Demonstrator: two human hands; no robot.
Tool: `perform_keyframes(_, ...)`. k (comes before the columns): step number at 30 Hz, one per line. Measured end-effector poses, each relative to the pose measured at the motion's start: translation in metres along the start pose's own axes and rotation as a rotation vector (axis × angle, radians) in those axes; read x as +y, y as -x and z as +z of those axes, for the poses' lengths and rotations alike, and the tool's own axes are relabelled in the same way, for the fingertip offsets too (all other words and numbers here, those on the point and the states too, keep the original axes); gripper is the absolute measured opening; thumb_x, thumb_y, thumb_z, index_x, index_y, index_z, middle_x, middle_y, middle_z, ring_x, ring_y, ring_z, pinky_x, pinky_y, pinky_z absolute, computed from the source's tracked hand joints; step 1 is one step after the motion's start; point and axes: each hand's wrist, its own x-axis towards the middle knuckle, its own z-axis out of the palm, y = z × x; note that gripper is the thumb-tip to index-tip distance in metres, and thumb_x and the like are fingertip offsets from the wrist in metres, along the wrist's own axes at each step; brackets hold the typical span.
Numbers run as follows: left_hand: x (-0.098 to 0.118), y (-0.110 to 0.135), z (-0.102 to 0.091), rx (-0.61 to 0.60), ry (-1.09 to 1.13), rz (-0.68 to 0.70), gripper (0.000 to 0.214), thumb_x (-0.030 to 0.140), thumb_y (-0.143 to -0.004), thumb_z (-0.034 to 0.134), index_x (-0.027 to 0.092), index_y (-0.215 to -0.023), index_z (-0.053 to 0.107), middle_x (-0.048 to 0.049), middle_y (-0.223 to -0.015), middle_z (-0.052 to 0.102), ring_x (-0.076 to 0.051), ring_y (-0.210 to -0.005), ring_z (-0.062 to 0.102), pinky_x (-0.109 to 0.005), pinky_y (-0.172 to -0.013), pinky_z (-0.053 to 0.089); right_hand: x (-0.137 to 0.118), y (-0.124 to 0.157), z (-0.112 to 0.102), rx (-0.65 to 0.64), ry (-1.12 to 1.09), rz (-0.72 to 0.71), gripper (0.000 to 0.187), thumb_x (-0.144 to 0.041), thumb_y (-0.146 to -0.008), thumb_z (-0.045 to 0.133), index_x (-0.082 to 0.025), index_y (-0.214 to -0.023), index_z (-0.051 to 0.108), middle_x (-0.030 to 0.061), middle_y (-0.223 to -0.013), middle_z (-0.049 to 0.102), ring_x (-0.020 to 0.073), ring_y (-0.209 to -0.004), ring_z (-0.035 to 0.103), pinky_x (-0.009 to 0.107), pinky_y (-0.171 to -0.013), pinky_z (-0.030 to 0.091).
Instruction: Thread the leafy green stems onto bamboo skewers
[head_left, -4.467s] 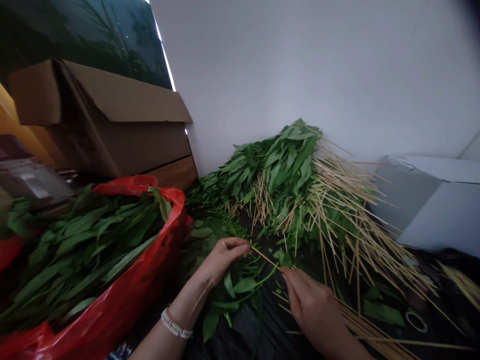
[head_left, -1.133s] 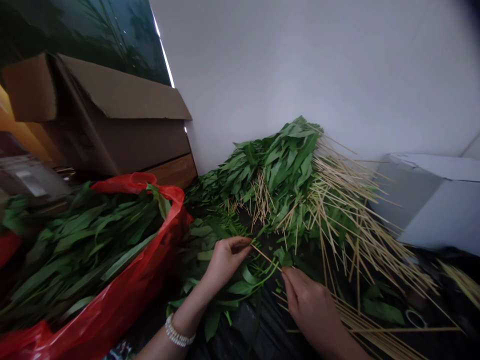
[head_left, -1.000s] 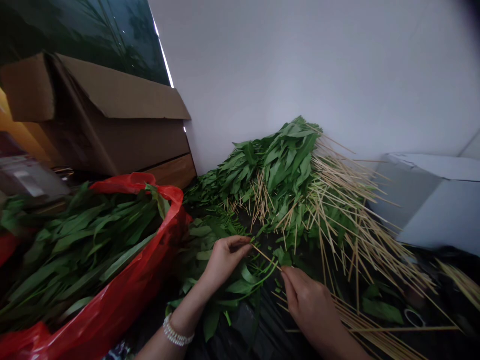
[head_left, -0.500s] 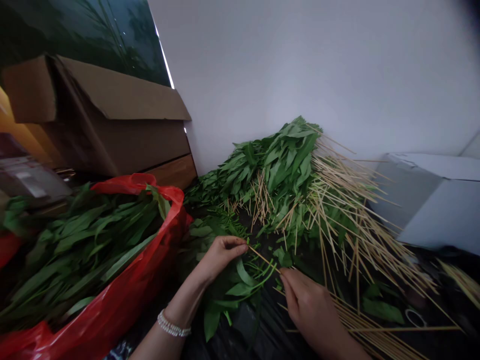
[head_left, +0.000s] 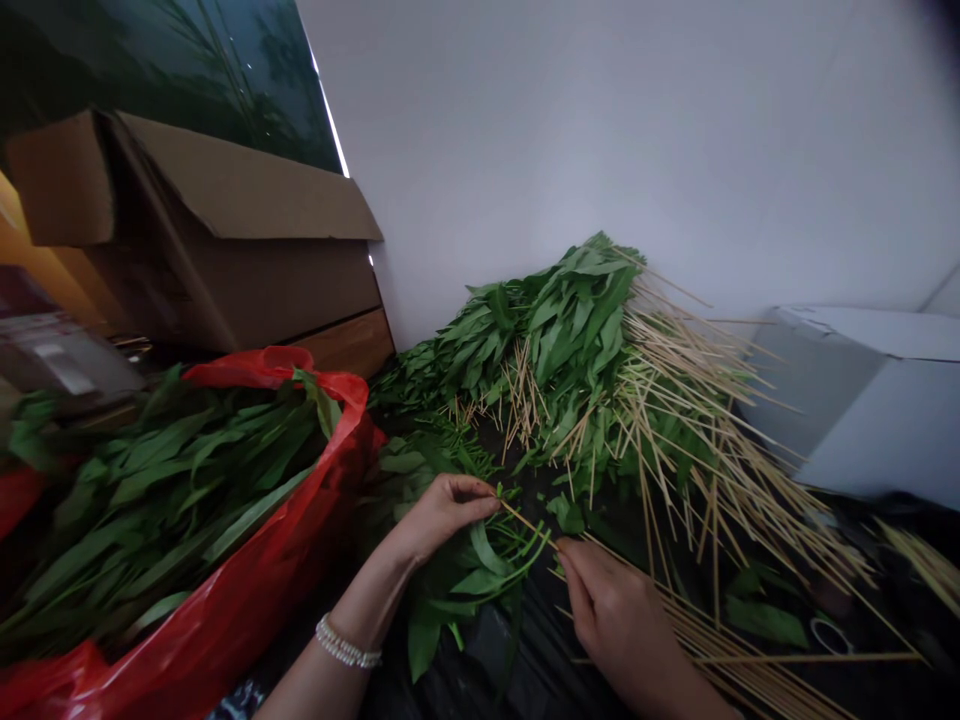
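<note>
Below the middle of the view, a thin bamboo skewer (head_left: 526,521) runs between my two hands. My left hand (head_left: 444,513) is closed in a pinch at its far end, where a small bit of green stem (head_left: 508,494) shows by the fingertips. Around the near end, my right hand (head_left: 619,600) is closed, thumb against the fingers. Beneath the skewer lies a loose bunch of leafy greens (head_left: 480,583) with long stems. Close to my right hand, more bamboo skewers (head_left: 720,640) lie side by side on black plastic sheeting (head_left: 525,670).
A red plastic bag (head_left: 262,590) full of leafy greens (head_left: 180,460) stands on the left. Behind it is an open cardboard box (head_left: 255,270). Skewered greens (head_left: 577,310) are heaped against the white wall (head_left: 600,120), skewers pointing right. A white box (head_left: 885,390) stands at right.
My left fingertips have shifted slightly right, and more of the green stem shows beside them. The right hand has barely moved.
</note>
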Motion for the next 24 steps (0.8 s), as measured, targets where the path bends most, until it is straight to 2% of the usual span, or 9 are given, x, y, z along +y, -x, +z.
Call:
perform_keyframes(7,-0.002,0.001,0.007,-0.099,-0.046,0.017,0.023,0.036,-0.063,0.080,0.015,-0.070,0.074,-0.0018,-0.067,0.068,-0.012,-0.062,0.055,-0.022,-0.063,0.041,-0.002,0.000,0.001,0.000,-0.005,-0.009,0.029,-0.018,-0.097,0.033,-0.019,-0.097,0.061,0.0038,-0.078,0.067,0.0157,-0.073,0.066,0.025,-0.069,0.046)
perform_keyframes(12,-0.007,0.000,0.011,-0.098,-0.034,0.006,0.026,0.038,-0.063,0.081,0.015,-0.071,0.075,-0.0038,-0.070,0.069,-0.014,-0.064,0.058,-0.023,-0.065,0.043,-0.003,0.000,0.002,0.007,0.000,-0.027,0.028,-0.018,-0.097,0.033,-0.020,-0.094,0.060,0.0034,-0.077,0.066,0.0151,-0.071,0.066,0.024,-0.066,0.046)
perform_keyframes(18,-0.008,0.004,0.014,-0.236,-0.064,-0.012,0.025,0.038,-0.065,0.080,0.015,-0.075,0.075,-0.0036,-0.069,0.069,-0.015,-0.064,0.059,-0.023,-0.064,0.045,-0.007,-0.001,0.002,0.009,-0.001,-0.069,0.028,-0.016,-0.097,0.032,-0.018,-0.096,0.060,0.0035,-0.076,0.065,0.0161,-0.070,0.066,0.025,-0.065,0.046)
perform_keyframes(22,-0.003,0.004,0.006,-0.273,-0.042,0.034,0.025,0.033,-0.068,0.078,0.017,-0.087,0.075,-0.0056,-0.083,0.073,-0.017,-0.075,0.064,-0.025,-0.074,0.047,-0.009,-0.002,-0.001,0.044,-0.003,-0.069,0.027,-0.017,-0.098,0.033,-0.018,-0.098,0.060,0.0035,-0.077,0.066,0.0162,-0.070,0.066,0.025,-0.067,0.047)
perform_keyframes(24,-0.004,0.002,0.004,-0.216,-0.060,0.082,0.024,0.033,-0.073,0.073,0.017,-0.091,0.075,-0.0068,-0.091,0.073,-0.019,-0.082,0.065,-0.027,-0.079,0.047,-0.009,-0.002,-0.002,0.060,-0.014,-0.068,0.026,-0.017,-0.097,0.034,-0.018,-0.098,0.060,0.0032,-0.077,0.066,0.0156,-0.069,0.066,0.025,-0.067,0.047)
